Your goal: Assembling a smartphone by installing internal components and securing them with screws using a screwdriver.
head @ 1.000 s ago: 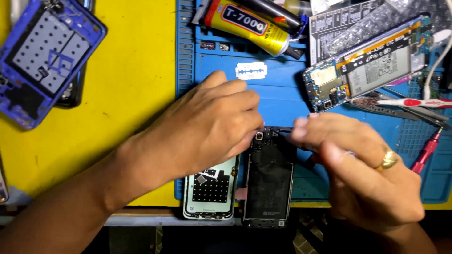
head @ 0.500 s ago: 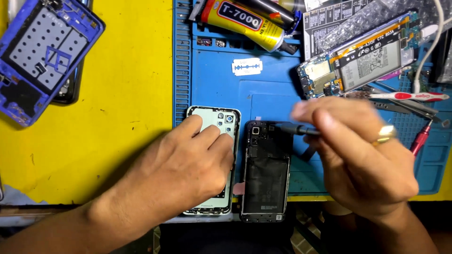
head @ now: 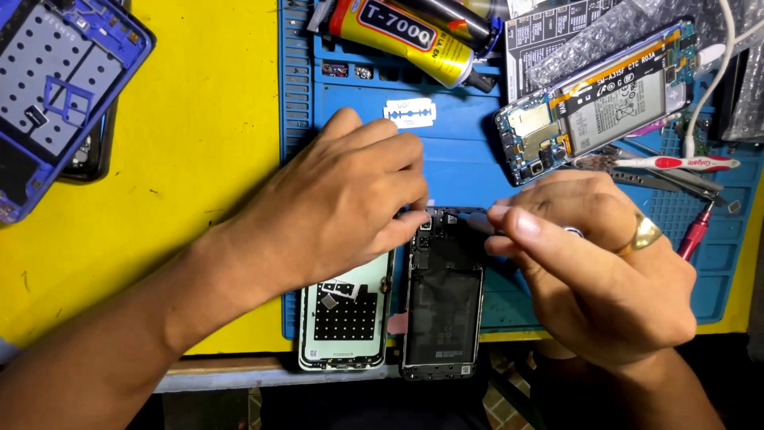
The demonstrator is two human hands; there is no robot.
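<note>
At the upper left of the frame a blue phone frame lies on the yellow desk. Right of it, my left hand covers the top of a pale back cover, its fingers curled and pressing on the upper edge of the opened black phone at bottom centre on the blue mat. My right hand, wearing a gold ring, pinches a thin tool I cannot make out. Above lie a razor blade, a glue tube and another opened phone.
</note>
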